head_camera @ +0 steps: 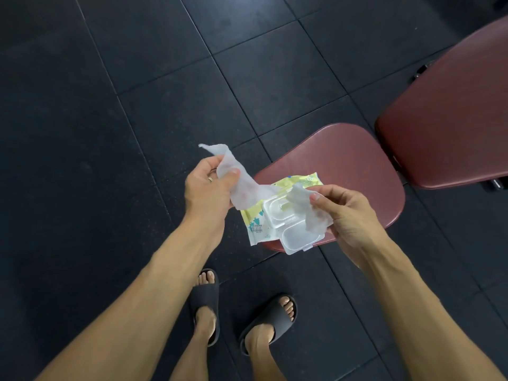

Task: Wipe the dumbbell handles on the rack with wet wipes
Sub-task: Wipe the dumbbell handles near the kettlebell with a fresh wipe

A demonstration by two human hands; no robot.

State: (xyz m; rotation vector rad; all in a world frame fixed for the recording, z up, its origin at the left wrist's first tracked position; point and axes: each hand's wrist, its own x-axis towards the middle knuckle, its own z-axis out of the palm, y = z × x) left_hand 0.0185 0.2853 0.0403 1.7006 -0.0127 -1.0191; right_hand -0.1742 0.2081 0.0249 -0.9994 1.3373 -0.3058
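Pinched between thumb and fingers of the left hand [207,185]: 1 white wet wipe [239,185], thin and damp-looking, half see-through, creased and twisted, its top corner poking up past the knuckles and its lower end trailing down to the right over the edge of the pack. Gripped in the curled fingers and thumb of the right hand [349,213]: a 2nd wipe [310,209], same white fabric, bunched and crumpled, held just above the pack's opening. A ring on 1 finger of the left hand. Just below and between both hands: the pack of wipes [257,222], soft wrapper in pale yellow with green and blue print and a small barcode near its lower left corner, lying flat on the near end of the seat pad. On top of the pack, a clear plastic frame with its flip lid [298,240] swung open toward the feet, jutting over the pad's front edge. Under the pack: a dark red padded seat [354,171], rounded at the near end, with a longer dark red back pad [450,111] set just beyond it to the right, a narrow gap between the 2. Farther out: dark rubber floor tiles [110,105] with visible seams. At the bottom: 2 bare forearms and 2 feet in black slides [270,317].
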